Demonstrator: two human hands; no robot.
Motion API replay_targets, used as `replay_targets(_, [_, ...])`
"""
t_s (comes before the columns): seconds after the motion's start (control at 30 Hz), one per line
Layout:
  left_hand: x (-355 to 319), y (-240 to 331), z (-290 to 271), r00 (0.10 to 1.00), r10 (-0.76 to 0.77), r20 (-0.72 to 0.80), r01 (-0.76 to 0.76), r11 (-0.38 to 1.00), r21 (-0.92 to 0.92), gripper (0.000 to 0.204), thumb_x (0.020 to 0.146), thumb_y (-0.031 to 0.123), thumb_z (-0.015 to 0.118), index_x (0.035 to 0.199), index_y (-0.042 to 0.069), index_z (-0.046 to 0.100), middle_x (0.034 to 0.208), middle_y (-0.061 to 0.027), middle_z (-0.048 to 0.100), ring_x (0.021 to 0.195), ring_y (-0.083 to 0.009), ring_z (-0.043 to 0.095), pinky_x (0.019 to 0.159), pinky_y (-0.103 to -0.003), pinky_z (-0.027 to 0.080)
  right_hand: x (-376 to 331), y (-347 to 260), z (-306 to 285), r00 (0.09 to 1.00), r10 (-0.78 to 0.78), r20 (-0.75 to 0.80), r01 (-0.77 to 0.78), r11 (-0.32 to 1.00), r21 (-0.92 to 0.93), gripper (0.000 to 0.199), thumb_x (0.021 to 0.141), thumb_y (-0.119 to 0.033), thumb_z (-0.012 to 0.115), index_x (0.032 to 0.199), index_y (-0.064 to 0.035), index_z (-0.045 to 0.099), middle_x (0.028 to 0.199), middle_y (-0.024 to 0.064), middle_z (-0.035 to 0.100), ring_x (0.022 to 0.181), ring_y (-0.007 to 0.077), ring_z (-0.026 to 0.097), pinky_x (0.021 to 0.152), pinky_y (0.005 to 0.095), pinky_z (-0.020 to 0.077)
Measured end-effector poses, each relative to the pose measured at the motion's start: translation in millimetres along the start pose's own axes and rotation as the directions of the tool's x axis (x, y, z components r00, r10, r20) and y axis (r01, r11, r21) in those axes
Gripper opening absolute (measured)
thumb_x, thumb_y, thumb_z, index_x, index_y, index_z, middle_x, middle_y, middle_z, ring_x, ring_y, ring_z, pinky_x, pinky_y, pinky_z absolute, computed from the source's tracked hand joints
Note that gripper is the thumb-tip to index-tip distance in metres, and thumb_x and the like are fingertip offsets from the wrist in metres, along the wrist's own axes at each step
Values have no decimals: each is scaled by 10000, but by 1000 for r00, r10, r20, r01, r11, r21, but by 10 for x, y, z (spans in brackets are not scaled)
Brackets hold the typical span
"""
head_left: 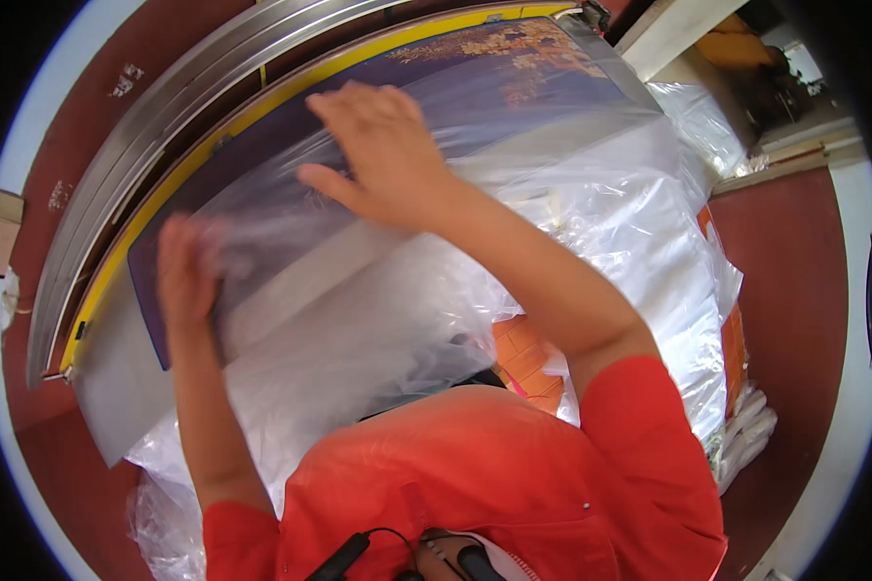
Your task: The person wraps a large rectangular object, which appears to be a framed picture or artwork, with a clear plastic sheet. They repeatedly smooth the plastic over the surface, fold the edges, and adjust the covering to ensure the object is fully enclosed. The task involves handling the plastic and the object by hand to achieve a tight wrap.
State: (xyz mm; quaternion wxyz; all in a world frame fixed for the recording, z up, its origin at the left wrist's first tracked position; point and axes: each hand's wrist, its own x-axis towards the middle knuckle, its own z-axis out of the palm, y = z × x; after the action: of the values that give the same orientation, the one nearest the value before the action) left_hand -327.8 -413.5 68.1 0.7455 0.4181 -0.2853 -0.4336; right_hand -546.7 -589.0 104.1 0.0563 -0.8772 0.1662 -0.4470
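A dark blue-purple panel with gold floral print lies along the yellow-edged frame, partly covered by a clear plastic sheet. I cannot tell if the panel is cloth or board. My right hand is over the panel's middle, thumb apart and fingers stretched out, with nothing seen in it. My left hand is raised at the panel's left end, its fingers smeared by motion. The plastic near it looks blurred too, and whether that hand touches it does not show.
Behind the panel runs a yellow bar, with silver metal rails beyond. Crumpled clear plastic spreads to the right. A grey sheet sticks out at the left. Orange tiles show below. A dark red surface lies at the right.
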Motion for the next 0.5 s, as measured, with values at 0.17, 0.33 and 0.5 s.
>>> replay_targets(0.17, [-2190, 1733, -2683, 841, 404, -361, -31, 701, 712, 415, 828, 268, 422, 1191, 85, 344, 1083, -26, 431, 999, -153, 389, 875, -327, 316, 380, -620, 128, 594, -2, 805, -175, 976, 132, 361, 703, -388, 508, 858, -67, 567, 750, 126, 585, 753, 285, 553, 706, 363, 414])
replay_targets(0.33, [-4696, 3012, -3912, 87, 701, -708, 944, 169, 283, 437, 842, 289, 332, 1216, 63, 317, 1231, -77, 373, 1088, -251, 397, 860, -376, 348, 303, -525, 53, 324, -326, 888, -255, 874, 414, 283, 718, -334, 517, 806, -70, 571, 702, 87, 569, 658, 200, 546, 590, 304, 427])
replay_targets(0.5, [-4008, 2506, -3967, 266, 811, -521, 951, -134, 277, 447, 836, 301, 347, 1212, 60, 319, 1185, -97, 408, 1049, -260, 426, 827, -378, 369, 296, 688, -891, -12, -70, 997, -575, 816, 51, 307, 698, -334, 599, 826, -61, 541, 678, -12, 505, 594, 52, 450, 472, 202, 373])
